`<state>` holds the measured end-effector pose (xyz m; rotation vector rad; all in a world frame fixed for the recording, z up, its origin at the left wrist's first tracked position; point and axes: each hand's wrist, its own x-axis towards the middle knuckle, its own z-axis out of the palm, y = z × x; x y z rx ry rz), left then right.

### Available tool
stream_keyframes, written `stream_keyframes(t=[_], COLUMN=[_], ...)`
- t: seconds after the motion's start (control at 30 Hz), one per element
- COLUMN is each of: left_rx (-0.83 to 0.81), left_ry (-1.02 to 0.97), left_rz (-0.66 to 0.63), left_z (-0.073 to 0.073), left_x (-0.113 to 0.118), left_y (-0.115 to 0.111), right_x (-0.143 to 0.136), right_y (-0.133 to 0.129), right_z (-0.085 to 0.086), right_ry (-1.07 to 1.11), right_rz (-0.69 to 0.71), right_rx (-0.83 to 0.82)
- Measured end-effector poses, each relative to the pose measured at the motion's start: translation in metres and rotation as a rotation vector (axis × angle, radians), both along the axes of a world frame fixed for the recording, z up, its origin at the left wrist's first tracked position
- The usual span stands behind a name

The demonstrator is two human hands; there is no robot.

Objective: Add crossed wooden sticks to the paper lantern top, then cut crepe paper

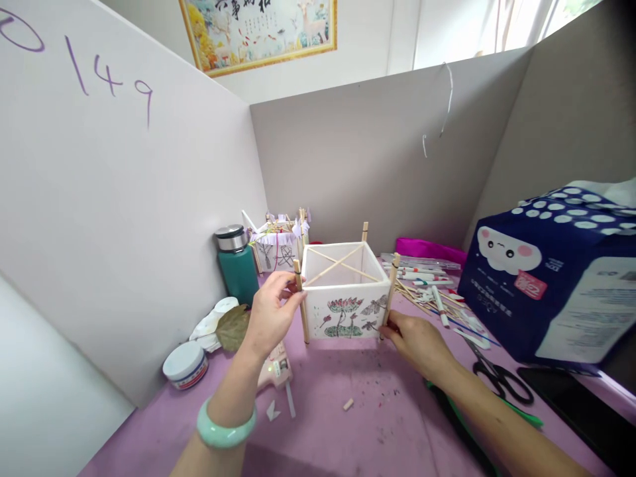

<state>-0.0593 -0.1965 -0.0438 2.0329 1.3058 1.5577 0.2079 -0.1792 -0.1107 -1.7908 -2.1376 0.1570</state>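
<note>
A white box-shaped paper lantern (342, 311) stands between my hands, open at the top, with a lotus and dragonflies drawn on its front. Wooden sticks run up its corners, and two thin sticks cross inside the top. My left hand (272, 311) pinches the upper front left corner, around the corner stick (299, 275). Low on the front right corner, my right hand (415, 341) grips the other stick (392, 285); some of its fingers are hidden behind the lantern. A pink glue gun (276, 368) lies beside my left forearm.
A green bottle (238, 268) and a second decorated lantern (279, 248) stand back left. A white round tub (185, 366) sits at left. Scissors (497, 377), markers (440, 306), loose sticks and a blue tissue pack (546, 278) are on the right. Grey partitions (368, 159) enclose the purple table (342, 437).
</note>
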Motion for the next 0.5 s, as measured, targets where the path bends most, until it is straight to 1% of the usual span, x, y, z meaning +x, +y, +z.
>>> stream_keyframes(t=[0.17,0.3,0.43,0.5], left_rx=[-0.004,-0.005,-0.042,-0.055], left_ry=[0.097,0.181,0.202,0.210], left_rz=[0.018,0.024,0.016,0.018], left_z=[0.0009,0.0046,0.0070,0.0064], left_x=[0.0088,0.0070,0.0052,0.0051], left_y=[-0.0025,-0.0019,-0.0017,-0.0017], right_x=[0.0054,0.0086,0.0093,0.0087], right_y=[0.0054,0.0060,0.0061,0.0062], right_z=[0.0015,-0.0024,-0.0044,-0.0041], right_ry=[-0.009,0.058,0.091,0.077], right_rz=[-0.024,0.004,0.037,0.031], right_rx=[-0.061,-0.053,-0.045,-0.028])
